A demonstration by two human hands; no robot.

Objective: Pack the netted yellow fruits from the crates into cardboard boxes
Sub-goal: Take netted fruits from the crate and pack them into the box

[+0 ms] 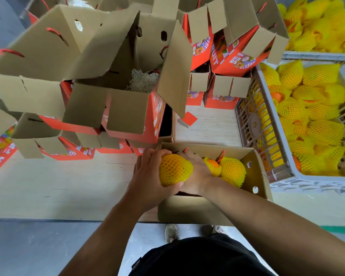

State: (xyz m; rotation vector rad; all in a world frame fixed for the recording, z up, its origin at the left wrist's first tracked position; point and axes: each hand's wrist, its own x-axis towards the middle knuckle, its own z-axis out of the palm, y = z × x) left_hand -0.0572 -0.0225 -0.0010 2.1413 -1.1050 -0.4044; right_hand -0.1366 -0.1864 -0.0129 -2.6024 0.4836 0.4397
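My left hand grips a netted yellow fruit from the left and below, over the left end of an open cardboard box on the table. My right hand lies against the fruit's right side, reaching down into the box; its fingers are mostly hidden. Two more netted fruits sit in the box's right half, one showing an orange end. A grey slatted crate full of netted fruits stands to the right.
Stacked open red-and-brown cartons with raised flaps crowd the table's back and left. A second pile of netted fruit lies at the far right back. The table's front edge runs below my arms, with my shoes on the grey floor.
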